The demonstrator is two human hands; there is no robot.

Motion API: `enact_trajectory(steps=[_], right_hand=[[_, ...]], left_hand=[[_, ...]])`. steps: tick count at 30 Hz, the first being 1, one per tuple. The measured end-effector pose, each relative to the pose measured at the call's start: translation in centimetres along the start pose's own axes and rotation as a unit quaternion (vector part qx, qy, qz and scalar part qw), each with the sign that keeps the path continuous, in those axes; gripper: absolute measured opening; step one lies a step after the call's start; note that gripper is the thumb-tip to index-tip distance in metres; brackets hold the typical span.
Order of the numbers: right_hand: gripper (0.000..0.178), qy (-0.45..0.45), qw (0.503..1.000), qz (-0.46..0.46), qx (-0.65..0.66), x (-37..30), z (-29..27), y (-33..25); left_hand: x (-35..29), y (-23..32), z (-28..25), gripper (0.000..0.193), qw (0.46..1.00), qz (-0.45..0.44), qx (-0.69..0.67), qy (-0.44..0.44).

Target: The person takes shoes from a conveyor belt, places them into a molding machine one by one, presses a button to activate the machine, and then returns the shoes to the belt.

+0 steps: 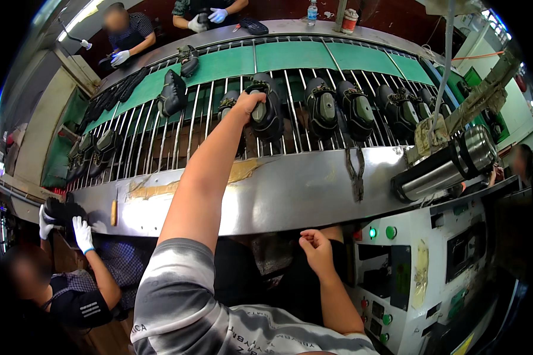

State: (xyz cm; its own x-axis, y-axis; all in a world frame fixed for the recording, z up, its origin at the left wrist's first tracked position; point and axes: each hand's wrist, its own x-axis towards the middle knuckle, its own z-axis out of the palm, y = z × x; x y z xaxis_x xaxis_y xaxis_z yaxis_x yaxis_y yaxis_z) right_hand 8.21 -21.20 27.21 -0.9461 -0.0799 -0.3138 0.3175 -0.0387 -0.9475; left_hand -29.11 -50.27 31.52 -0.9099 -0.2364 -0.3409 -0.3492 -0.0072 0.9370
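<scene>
Left hand (pixel 252 106) is clamped on a black shoe (pixel 271 120), thumb across the opening, arm at full reach. Shoe is over the metal rods (pixel 201 115), left of centre on the line; can't tell if it's resting or lifted. Dark upper, toe pointing away from me, grey-green insert in the opening, lighter line along the sole edge. Similar shoes (pixel 354 109) sit in a row just right of it, same orientation; one more is partly hidden behind my wrist.

Right hand (pixel 317 251) is released, fingers half curled, low by my lap, short of the bench edge.

Surface: shiny steel ledge (pixel 290 189) on my side, torn brown tape (pixel 240 171) stuck to it, rods beyond, then a green belt (pixel 293 56). Steel flask (pixel 450 165) lies tilted at right, dark pliers-like tool (pixel 356 177) hangs over the ledge.

Room: white control cabinet (pixel 417 260) at lower right with a lit green lamp. White-gloved co-workers (pixel 137 36) across the line and at lower left, dark red wall (pixel 391 25) behind.
</scene>
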Motion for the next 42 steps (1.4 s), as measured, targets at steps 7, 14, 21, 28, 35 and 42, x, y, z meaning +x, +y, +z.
enact_trajectory(steps=[7,14,21,28,35,42], right_hand=[[0.017,-0.047,0.998,-0.035,-0.039,4.3,4.0,0.7],[0.017,-0.034,0.949,-0.167,-0.264,16.4,11.8,-0.4],[0.025,0.008,0.843,-0.245,-0.479,17.5,15.6,-0.1],[0.025,0.003,0.826,-0.244,-0.508,18.2,15.8,-0.5],[0.033,0.024,0.811,-0.275,-0.515,18.5,16.2,0.1],[0.034,0.031,0.804,-0.278,-0.525,18.2,16.6,-0.5]], left_hand=[[2.0,-3.8,1.9,0.078,0.995,0.034,0.063,0.071],[-3.1,-2.3,-1.0,0.064,0.930,0.344,-0.064,0.111],[2.4,-3.7,-20.8,0.048,0.733,0.434,0.421,0.311],[11.0,-7.0,-27.3,0.086,0.619,0.209,0.693,0.305],[16.5,-9.4,-29.8,0.069,0.574,0.226,0.702,0.356],[9.8,-1.0,-32.8,0.063,0.775,0.193,0.483,0.359]])
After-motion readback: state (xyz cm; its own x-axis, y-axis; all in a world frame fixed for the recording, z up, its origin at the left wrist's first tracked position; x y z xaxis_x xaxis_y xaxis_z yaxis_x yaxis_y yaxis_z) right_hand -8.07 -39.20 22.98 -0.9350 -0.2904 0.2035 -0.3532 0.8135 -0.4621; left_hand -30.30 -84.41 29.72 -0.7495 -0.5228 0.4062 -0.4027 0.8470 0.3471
